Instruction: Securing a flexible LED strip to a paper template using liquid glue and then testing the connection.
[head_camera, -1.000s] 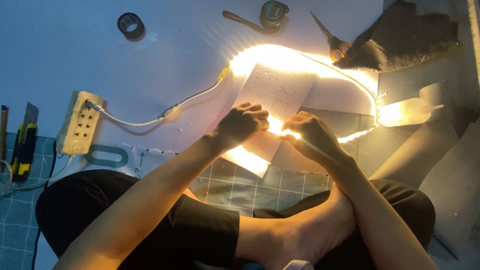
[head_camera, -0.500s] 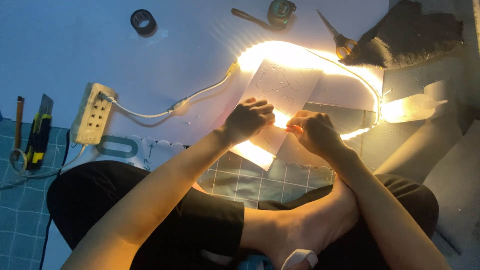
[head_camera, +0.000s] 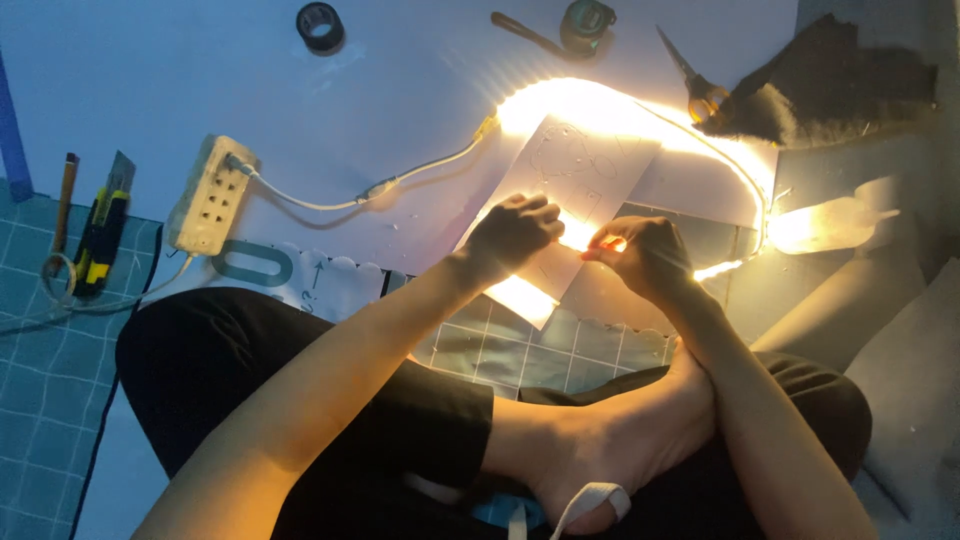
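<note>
Left hand (head_camera: 515, 232) and right hand (head_camera: 640, 255) both pinching lit LED strip (head_camera: 640, 105) over paper sheet (head_camera: 560, 190), mid-floor (head_camera: 200, 80). Power strip (head_camera: 210, 195) toward left edge, scissors (head_camera: 695, 80) near far edge.

One printed sheet (head_camera: 300, 280): white with a scalloped lower edge, bearing a grey-green rounded loop shape and a small arrow mark, lying left of centre in the frame, below the power strip. No packages, signs or screens in view.
</note>
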